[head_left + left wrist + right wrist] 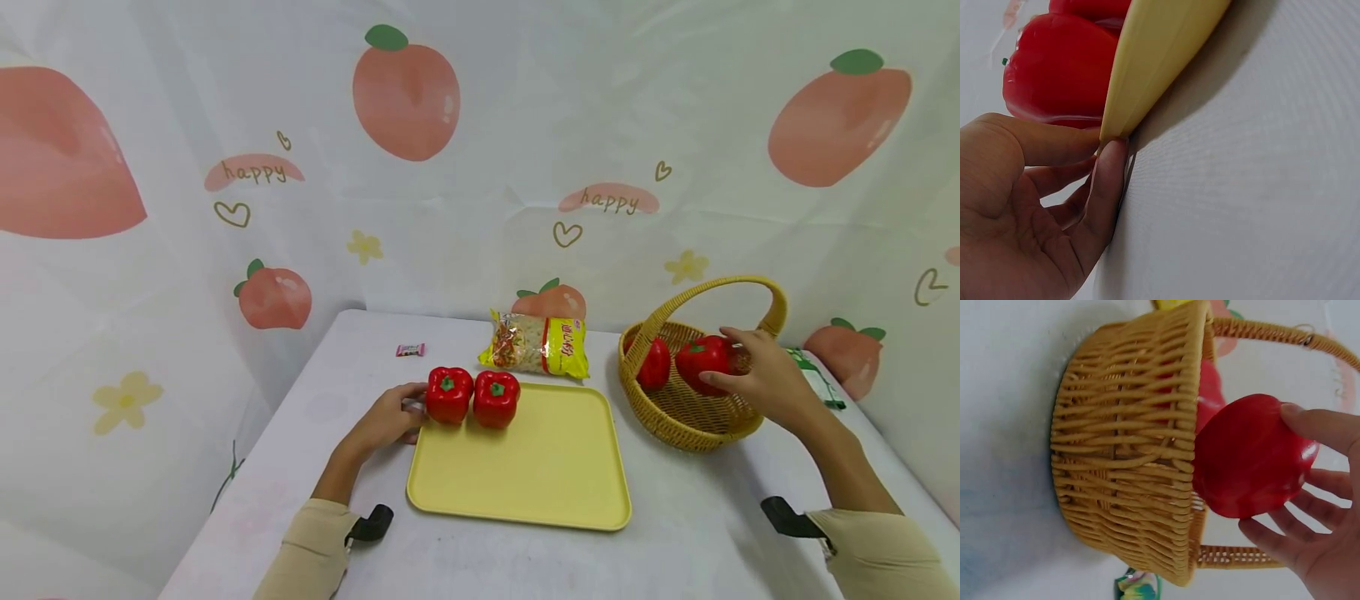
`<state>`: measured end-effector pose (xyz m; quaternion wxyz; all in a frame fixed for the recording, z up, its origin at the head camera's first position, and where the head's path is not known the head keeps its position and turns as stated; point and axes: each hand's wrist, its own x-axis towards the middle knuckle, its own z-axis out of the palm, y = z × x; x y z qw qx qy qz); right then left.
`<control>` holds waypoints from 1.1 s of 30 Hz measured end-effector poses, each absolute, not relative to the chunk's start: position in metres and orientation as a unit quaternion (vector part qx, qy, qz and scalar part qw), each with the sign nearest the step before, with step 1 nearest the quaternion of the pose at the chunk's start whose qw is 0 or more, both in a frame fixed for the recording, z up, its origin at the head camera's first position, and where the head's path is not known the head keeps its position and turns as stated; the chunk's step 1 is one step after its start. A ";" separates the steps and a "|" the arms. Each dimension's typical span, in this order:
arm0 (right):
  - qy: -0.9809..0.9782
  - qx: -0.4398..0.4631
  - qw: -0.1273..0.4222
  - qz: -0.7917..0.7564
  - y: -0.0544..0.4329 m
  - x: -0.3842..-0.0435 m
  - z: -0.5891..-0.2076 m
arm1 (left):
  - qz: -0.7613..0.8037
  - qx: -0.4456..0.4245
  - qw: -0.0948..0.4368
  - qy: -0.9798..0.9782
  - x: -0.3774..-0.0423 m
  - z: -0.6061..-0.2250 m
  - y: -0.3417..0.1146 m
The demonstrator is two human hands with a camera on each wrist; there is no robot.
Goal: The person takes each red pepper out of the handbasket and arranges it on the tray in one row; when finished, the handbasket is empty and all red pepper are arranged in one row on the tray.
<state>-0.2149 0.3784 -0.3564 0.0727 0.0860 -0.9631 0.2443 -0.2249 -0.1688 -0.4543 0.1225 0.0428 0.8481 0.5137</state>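
Observation:
My left hand [389, 417] grips the left rim of a yellow tray [525, 479], thumb over the edge and fingers beneath, as the left wrist view shows. Two red bell peppers [495, 400] stand side by side in the tray's far left corner, close to that hand. At the right, my right hand [768, 377] holds another red bell pepper [1254, 456] between thumb and fingers, at the mouth of a wicker basket [1129, 444]. Inside the basket, one more red bell pepper [655, 364] leans by the left wall, under the arched handle.
Behind the tray lies a yellow-and-clear food packet [536, 343]. A small pink wrapped candy [410, 350] sits at the back left of the white table. Partly behind the basket, a green-and-white package [817, 379] lies near the right edge.

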 end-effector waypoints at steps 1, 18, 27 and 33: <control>-0.962 0.086 0.077 0.247 0.377 -0.212 -0.356 | 0.515 0.041 0.122 0.847 -0.225 -0.455 -0.169; -0.912 0.134 0.118 0.371 0.338 -0.171 -0.360 | 0.522 0.044 0.126 0.843 -0.228 -0.455 -0.170; -0.884 0.194 0.115 0.408 0.302 -0.173 -0.370 | 0.534 0.053 0.128 0.834 -0.229 -0.458 -0.173; -0.889 0.199 0.100 0.401 0.282 -0.176 -0.378 | 0.533 0.060 0.128 0.834 -0.230 -0.459 -0.173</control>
